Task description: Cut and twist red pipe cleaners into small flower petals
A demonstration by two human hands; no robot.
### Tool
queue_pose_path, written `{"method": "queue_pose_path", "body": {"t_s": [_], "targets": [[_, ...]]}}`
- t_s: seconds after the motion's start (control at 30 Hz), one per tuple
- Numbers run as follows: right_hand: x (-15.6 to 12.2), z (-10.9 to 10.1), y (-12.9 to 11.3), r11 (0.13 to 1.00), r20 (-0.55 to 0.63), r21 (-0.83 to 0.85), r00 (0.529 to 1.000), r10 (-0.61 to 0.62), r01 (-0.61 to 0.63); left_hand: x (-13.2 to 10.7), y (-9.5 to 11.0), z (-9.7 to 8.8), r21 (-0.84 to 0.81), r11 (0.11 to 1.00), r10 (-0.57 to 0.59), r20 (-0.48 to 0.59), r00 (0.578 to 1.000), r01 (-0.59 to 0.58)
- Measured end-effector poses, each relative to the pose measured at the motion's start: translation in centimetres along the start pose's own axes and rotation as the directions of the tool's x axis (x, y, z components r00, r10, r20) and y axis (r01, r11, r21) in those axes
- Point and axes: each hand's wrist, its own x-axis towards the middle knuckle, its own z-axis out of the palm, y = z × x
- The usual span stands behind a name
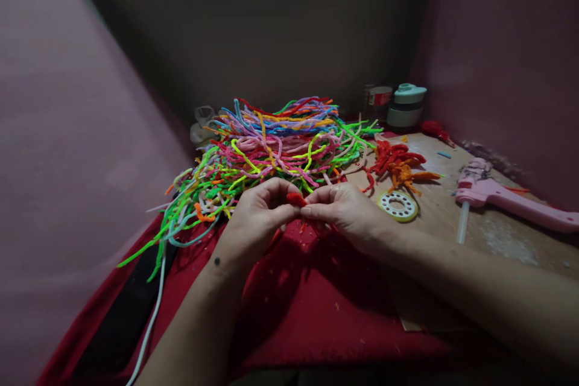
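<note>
My left hand [260,214] and my right hand [344,211] meet at the middle, fingers pinched together on a small red pipe cleaner piece [296,199]. Both hands hover over a red cloth [307,295] in front of me. Just behind them lies a big heap of pipe cleaners in many colours [271,148], with green and white strands trailing off to the left. A small cluster of red and orange bent pipe cleaner pieces [400,166] lies to the right of the heap.
A pink glue gun [502,196] lies on the brown board at right. A pale ring with holes [398,205] sits near my right hand. A mint-lidded container [407,105] and a jar [377,99] stand at the back. Pinkish walls close in on both sides.
</note>
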Motion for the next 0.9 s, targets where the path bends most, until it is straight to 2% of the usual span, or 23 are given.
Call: {"method": "queue_pose_path", "body": {"t_s": [0.13, 0.23, 0.33, 0.43, 0.6, 0.7, 0.9], "targets": [[0.0, 0.0, 0.1, 1.0, -0.01, 0.03, 1.0, 0.002, -0.002, -0.2, 0.5, -0.2, 0.031, 0.999, -0.012, 0.019, 1.0, 0.011], [-0.1, 0.2, -0.1, 1.0, -0.013, 0.007, 1.0, 0.018, -0.018, -0.3, 0.6, 0.1, 0.057, 0.998, 0.024, -0.046, 0.999, -0.022], [-0.2, 0.4, -0.3, 0.998, -0.021, -0.061, 0.999, 0.027, -0.028, -0.3, 0.3, 0.6, 0.134, 0.987, 0.111, -0.14, 0.984, -0.092], [-0.2, 0.4, -0.2, 0.995, -0.023, -0.099, 1.0, 0.002, -0.004, -0.3, -0.2, 0.9, 0.252, 0.954, 0.213, -0.187, 0.959, -0.163], [-0.1, 0.3, 0.3, 0.994, -0.009, -0.106, 1.0, -0.024, 0.023, -0.2, -0.8, 0.7, 0.5, 0.819, 0.4, -0.146, 0.905, -0.281], [-0.2, 0.3, 0.4, 0.994, 0.011, -0.105, 1.0, -0.018, 0.019, -0.2, -1.1, 0.5, 0.488, 0.802, 0.455, -0.124, 0.882, -0.345], [-0.4, 0.4, 0.0, 0.996, 0.048, -0.087, 0.999, 0.015, -0.011, -0.2, -1.4, 0.4, 0.41, 0.831, 0.45, -0.096, 0.888, -0.377]]}}
